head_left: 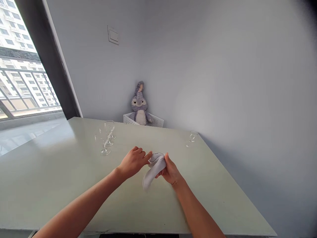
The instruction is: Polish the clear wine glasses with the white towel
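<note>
A pale grey cloth point(154, 172) is bunched up above the near middle of the table, with a loose end hanging down on the left. My right hand point(170, 170) is closed round it, thumb on top and fingers underneath. From the left, my left hand point(135, 162) pinches the cloth's upper edge, thumb and index finger at the fabric and the other fingers curled. Whether anything is wrapped inside the folds I cannot tell. Beyond my left hand, several clear stemmed glasses point(105, 151) stand grouped on the table.
The pale table point(210, 185) runs up to the grey wall. Near its far right corner is a small clear glass point(193, 136). Behind the far edge, a plush rabbit point(141, 115) sits in a white perforated basket point(158, 122). A window point(24, 66) is at the left.
</note>
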`<state>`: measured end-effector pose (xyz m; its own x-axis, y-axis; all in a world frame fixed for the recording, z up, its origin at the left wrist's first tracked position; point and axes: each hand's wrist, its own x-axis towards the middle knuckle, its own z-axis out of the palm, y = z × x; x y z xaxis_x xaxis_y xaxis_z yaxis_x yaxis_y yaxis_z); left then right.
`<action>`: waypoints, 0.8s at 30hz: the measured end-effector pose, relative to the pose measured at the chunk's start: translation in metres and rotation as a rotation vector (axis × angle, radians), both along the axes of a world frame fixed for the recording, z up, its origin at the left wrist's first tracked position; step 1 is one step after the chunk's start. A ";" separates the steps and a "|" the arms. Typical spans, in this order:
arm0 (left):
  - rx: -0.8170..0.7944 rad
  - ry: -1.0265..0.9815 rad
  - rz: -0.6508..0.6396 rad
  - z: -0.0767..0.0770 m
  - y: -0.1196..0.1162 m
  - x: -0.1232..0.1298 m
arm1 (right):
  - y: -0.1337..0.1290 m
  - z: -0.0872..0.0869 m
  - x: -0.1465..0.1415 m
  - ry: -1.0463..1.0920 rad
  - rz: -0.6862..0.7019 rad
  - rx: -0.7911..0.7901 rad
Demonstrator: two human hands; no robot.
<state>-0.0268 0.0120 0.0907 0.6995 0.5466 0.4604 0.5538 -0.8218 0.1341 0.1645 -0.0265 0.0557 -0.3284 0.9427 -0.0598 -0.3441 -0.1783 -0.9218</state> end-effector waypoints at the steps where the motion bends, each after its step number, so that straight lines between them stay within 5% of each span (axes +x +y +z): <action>1: -0.030 0.008 0.003 0.004 0.001 -0.001 | -0.003 0.006 -0.001 -0.030 -0.015 0.021; 4: -0.284 -0.002 -0.009 0.011 0.004 -0.008 | -0.019 0.025 -0.003 -0.193 0.009 0.158; 7: -0.773 0.065 -0.259 0.011 0.006 -0.018 | -0.036 0.040 0.001 -0.415 0.118 0.319; 9: -0.945 0.137 -0.412 0.008 0.004 -0.021 | -0.043 0.042 0.004 -0.509 0.163 0.376; 11: -0.795 0.123 -0.360 0.006 -0.004 -0.020 | -0.045 0.037 0.007 -0.482 0.138 0.337; 15: 0.011 0.074 -0.088 0.009 -0.026 -0.012 | -0.043 0.021 0.001 -0.118 -0.077 0.059; 17: 0.237 0.126 -0.085 0.014 -0.033 -0.011 | -0.046 0.016 -0.006 0.032 -0.139 -0.019; 20: 0.217 0.142 -0.116 0.025 -0.037 -0.015 | -0.058 0.018 -0.012 -0.013 -0.080 0.086; 24: -0.342 0.063 -0.145 0.044 -0.039 -0.023 | -0.068 0.034 -0.004 -0.476 0.050 0.517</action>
<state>-0.0500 -0.0271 0.1347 0.8020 0.5548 0.2214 0.4515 -0.8056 0.3836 0.1601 -0.0947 0.0893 -0.4213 0.8736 0.2436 0.1147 0.3178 -0.9412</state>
